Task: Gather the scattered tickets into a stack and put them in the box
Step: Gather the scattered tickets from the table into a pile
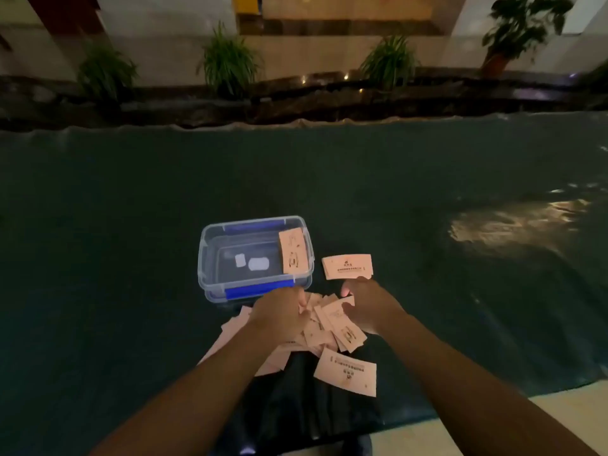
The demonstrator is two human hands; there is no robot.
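Head view: both arms reach forward over the near edge of the bench [427,179]. The left hand [279,312] and right hand [365,306], fingers curled, grip tickets [339,327] from the loose pile. Just beyond stands the open box [227,292], one ticket leaning inside.

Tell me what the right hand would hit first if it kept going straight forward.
Probably the small neat stack of pale pink paper tickets just beyond the right hand, beside the clear plastic box with blue clips; depth is uncertain.
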